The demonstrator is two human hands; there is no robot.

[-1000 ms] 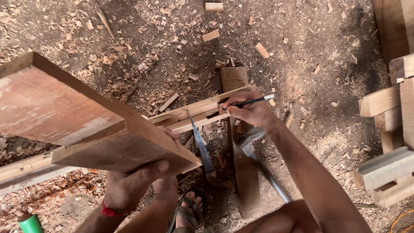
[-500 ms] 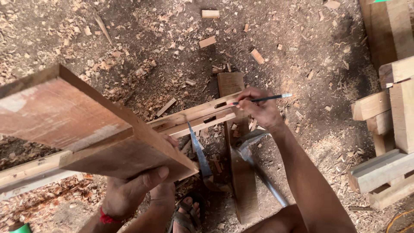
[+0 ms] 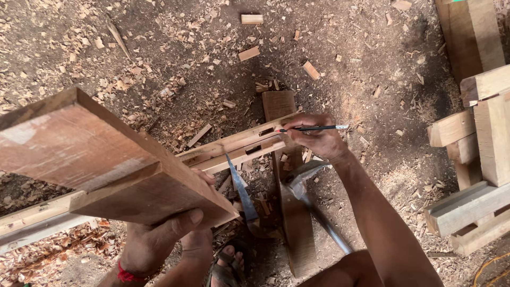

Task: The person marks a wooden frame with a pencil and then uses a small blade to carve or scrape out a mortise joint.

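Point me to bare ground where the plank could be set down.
Barest ground lies between the scattered offcuts and the stacked timbers. Top left is thick with shavings. It is crowded under the slotted rail, where the right hand holds a pencil; the left hand grips the plank.

- Both arms are bare to the edge of view, with no sleeves and no gloves.
- The left hand (image 3: 154, 244) has a red band (image 3: 126, 275) around its wrist.
- The right hand (image 3: 319, 141) has no ring or watch.
- A foot (image 3: 227, 263) wears a dark strapped sandal (image 3: 219, 272).
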